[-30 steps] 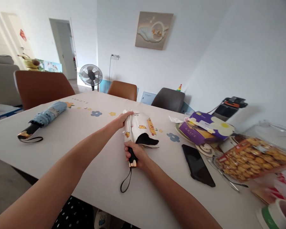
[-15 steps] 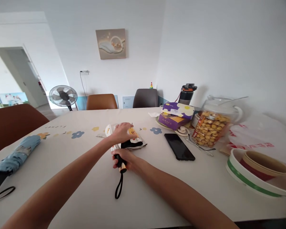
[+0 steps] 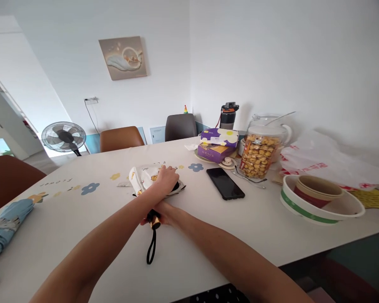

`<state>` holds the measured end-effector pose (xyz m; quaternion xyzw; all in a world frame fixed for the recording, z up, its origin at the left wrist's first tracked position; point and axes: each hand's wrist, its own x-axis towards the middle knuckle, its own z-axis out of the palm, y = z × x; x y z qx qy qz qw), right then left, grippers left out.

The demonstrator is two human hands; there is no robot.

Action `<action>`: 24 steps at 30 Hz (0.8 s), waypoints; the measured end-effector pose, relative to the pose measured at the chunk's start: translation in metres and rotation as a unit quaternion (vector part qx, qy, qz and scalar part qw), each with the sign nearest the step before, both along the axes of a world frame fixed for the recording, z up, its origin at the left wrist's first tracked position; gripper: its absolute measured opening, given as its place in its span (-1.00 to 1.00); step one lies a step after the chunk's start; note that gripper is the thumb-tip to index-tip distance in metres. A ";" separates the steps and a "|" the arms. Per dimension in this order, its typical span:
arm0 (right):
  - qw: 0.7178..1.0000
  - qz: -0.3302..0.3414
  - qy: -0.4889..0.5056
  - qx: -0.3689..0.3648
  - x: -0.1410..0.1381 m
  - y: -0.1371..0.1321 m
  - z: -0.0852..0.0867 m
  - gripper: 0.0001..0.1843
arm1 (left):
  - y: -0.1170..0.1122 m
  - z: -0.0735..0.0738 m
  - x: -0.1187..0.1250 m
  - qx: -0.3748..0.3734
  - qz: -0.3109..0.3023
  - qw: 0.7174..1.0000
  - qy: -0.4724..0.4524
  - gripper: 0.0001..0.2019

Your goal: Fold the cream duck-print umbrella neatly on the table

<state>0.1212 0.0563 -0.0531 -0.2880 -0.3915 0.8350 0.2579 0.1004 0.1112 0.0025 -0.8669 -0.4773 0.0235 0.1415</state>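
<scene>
Blue umbrella (image 3: 6, 225): folded, lying on the table (image 3: 208, 240) at the far left edge, well apart from the hands.
Tablecloth print: flowers and small lettering, too small to read.
White umbrella (image 3: 143, 179): folded, with cartoon prints, lying on the table in the near middle. Its long axis runs near to far.
Handle (image 3: 153, 219): black with a gold end, pointing back at the person. The canopy end points to the far side.
Wrist strap (image 3: 150, 251): a black loop trailing nearer on the cloth.
Left hand (image 3: 166, 180): curled down over the canopy folds, pressing them.
Right hand (image 3: 164, 211): closed round the handle, largely hidden under the left forearm.
Change: half a second ago the right hand showed clear of the left arm. The view has swung right, and the blue umbrella has slid to the edge.
Phone (image 3: 225, 183): dark, face up, just right of the white umbrella.
Purple box (image 3: 219, 141): flower print, with "GRACE" on its side.
Snack jar (image 3: 259, 153): clear, right of the box.
Plastic bag (image 3: 316, 158): red writing, unreadable.
Stacked bowls (image 3: 318, 210): near right.
</scene>
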 end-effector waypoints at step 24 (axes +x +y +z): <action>0.996 -0.003 0.050 -0.069 0.005 -0.002 0.006 -0.75 | -0.061 0.052 -0.174 0.069 0.342 0.845 -0.405 -0.46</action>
